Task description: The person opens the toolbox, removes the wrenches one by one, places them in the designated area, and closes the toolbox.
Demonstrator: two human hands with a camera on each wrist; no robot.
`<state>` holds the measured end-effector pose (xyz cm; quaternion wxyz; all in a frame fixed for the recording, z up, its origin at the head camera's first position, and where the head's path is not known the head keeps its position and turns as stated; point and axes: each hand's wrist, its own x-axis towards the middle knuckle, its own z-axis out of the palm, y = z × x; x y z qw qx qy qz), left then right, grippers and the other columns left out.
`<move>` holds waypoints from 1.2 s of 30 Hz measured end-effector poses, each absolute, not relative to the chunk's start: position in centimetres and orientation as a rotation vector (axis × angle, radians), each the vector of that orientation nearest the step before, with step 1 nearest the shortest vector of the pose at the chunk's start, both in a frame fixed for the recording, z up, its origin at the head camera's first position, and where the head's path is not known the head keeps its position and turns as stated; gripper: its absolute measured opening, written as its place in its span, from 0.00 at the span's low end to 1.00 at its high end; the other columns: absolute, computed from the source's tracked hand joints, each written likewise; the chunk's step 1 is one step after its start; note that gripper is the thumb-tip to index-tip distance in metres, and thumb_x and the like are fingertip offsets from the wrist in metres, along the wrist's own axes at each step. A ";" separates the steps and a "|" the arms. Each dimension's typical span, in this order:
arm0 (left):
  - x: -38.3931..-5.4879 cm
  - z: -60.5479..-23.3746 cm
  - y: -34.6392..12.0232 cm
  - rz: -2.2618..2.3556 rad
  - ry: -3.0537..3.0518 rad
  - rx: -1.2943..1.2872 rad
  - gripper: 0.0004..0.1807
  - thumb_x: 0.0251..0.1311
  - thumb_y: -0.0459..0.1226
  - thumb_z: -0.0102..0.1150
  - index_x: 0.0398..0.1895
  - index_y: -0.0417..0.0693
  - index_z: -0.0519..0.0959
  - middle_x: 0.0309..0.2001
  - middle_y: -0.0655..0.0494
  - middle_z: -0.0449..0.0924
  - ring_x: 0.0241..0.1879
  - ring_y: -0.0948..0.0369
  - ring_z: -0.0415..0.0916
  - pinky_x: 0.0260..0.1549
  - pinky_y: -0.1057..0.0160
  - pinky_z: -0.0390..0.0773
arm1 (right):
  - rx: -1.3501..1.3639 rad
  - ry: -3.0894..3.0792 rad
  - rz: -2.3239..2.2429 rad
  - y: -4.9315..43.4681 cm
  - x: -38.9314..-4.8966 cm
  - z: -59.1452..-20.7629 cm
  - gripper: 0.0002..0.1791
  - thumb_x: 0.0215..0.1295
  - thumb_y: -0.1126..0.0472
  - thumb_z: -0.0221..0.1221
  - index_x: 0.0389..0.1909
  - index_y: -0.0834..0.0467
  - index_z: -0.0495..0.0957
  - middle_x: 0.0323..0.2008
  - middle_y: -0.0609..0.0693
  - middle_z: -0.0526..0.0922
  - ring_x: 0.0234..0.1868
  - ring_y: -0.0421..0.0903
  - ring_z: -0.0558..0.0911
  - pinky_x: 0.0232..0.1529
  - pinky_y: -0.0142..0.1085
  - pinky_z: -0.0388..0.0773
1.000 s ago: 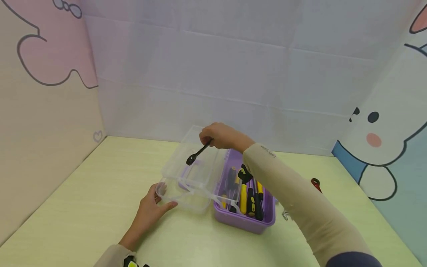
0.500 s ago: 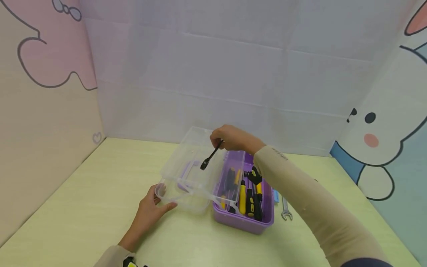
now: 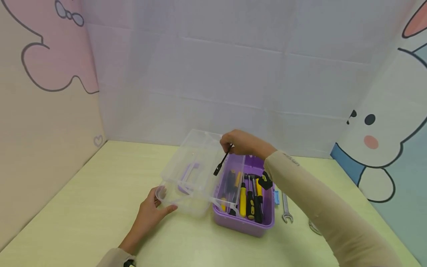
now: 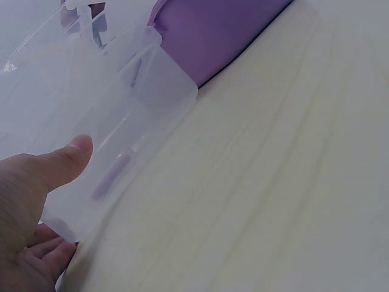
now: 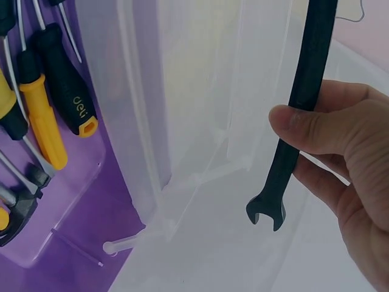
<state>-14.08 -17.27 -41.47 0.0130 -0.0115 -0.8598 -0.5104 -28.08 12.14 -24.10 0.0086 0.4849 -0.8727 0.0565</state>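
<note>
Facing a pale wall point(image 3: 186, 85), we have a light table point(image 3: 83, 193) beneath our arms. Our right sleeve point(image 3: 310, 196) crosses above it from the right. On the table stands a purple box point(image 3: 238, 224), its clear lid point(image 3: 200, 148) lying open to the left and overlapping our view of the box's left side. Our left hand point(image 3: 151, 208) holds the lid's near outer corner, thumb on one side of the clear wall and fingers on the other. Our right hand point(image 3: 241, 142) hangs over the lid, near the box, its thumb and fingers closed narrowly on a dark wrench point(image 5: 308, 88). The wrench lies between them, thumb across the near face, fingers behind; its forked end points down, clear of the fingers, and the shank runs on above the grip. Inside the box, screwdrivers point(image 5: 64, 88) with black and yellow handles lie side by side. Right of the box, a silver wrench point(image 3: 285, 209) lies flat on the table, its forked end towards us. Just beside the box we see a small blue piece point(image 3: 276, 197); what it is we cannot tell.
</note>
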 end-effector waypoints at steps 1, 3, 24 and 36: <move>-14.1 -41.5 -17.3 -1.591 -2.678 -0.034 0.48 0.50 0.45 0.71 0.67 0.32 0.54 0.66 0.28 0.60 0.63 0.37 0.64 0.61 0.48 0.72 | 1.516 -2.720 0.181 12.3 -28.1 -24.1 0.13 0.51 0.76 0.64 0.23 0.55 0.76 0.27 0.47 0.80 0.33 0.45 0.81 0.40 0.37 0.81; -14.1 -41.4 -17.3 -1.590 -2.676 -0.034 0.47 0.51 0.44 0.71 0.67 0.32 0.55 0.66 0.28 0.60 0.63 0.37 0.64 0.60 0.48 0.72 | 1.514 -2.717 0.190 12.5 -28.1 -24.2 0.13 0.52 0.76 0.64 0.23 0.55 0.76 0.28 0.47 0.80 0.34 0.45 0.81 0.40 0.37 0.82; -14.3 -41.5 -17.3 -1.583 -2.670 -0.080 0.46 0.51 0.43 0.70 0.66 0.32 0.55 0.65 0.29 0.61 0.63 0.38 0.66 0.60 0.51 0.73 | 1.524 -2.685 0.237 16.2 -27.2 -24.6 0.12 0.51 0.76 0.65 0.22 0.57 0.76 0.26 0.49 0.80 0.32 0.45 0.81 0.37 0.39 0.83; -14.4 -41.5 -17.4 -1.568 -2.679 -0.076 0.46 0.51 0.43 0.70 0.66 0.32 0.55 0.66 0.29 0.61 0.63 0.38 0.66 0.60 0.51 0.72 | 1.504 -2.647 0.305 18.4 -26.6 -25.1 0.15 0.47 0.78 0.65 0.20 0.55 0.76 0.25 0.47 0.80 0.29 0.44 0.81 0.34 0.42 0.83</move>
